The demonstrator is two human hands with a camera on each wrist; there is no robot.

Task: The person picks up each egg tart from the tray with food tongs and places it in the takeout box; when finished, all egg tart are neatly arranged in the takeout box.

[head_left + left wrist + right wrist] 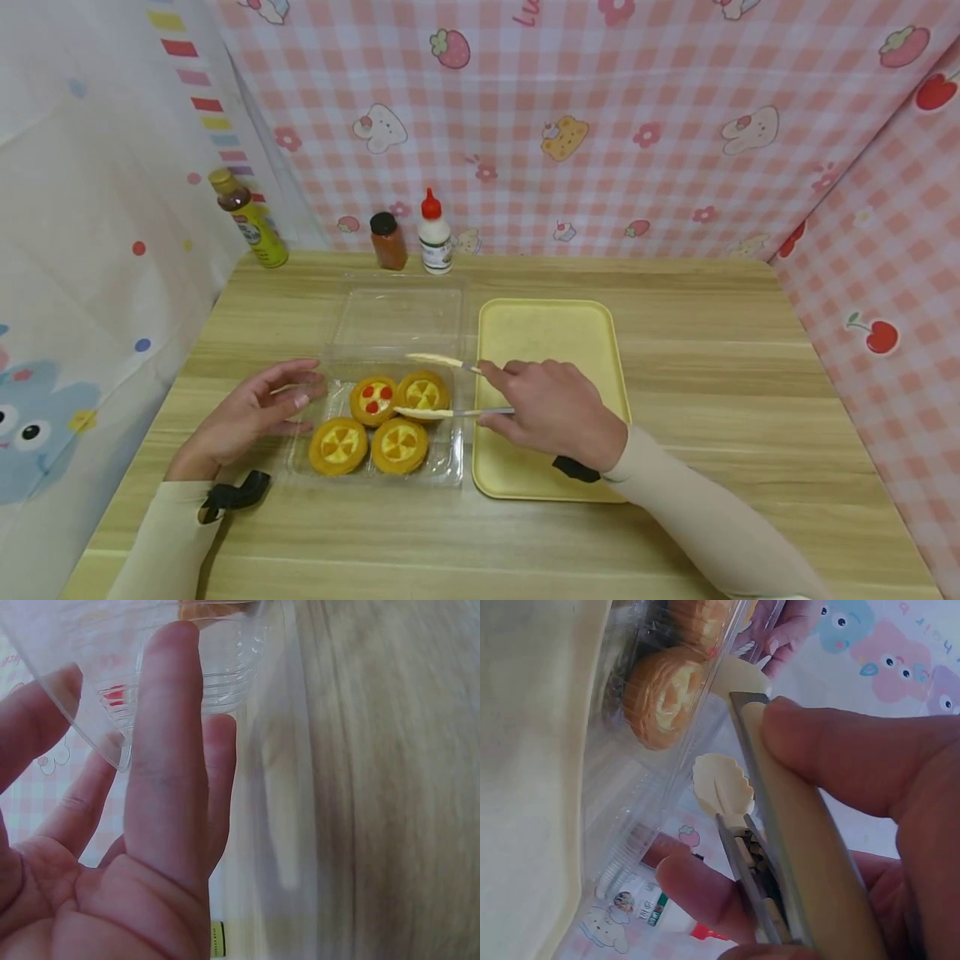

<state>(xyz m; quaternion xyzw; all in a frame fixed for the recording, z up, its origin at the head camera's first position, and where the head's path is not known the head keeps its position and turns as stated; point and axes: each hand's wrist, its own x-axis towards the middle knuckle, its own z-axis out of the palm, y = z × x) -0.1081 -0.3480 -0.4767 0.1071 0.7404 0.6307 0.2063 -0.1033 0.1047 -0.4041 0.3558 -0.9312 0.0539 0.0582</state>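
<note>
Across a wooden table, the right hand grips tongs near tarts, left hand loosely spread.

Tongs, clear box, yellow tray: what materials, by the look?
Tongs: thin grey strips with a dull sheen, likely metal; cream, scalloped tips look like moulded matte plastic, though silicone is possible.
Clear box: thin, glossy plastic, judging by its see-through ribbed walls and bright glints.
Yellow tray: probably smooth matte plastic, from its even colour and rounded corners; coated metal can't be ruled out.
</note>
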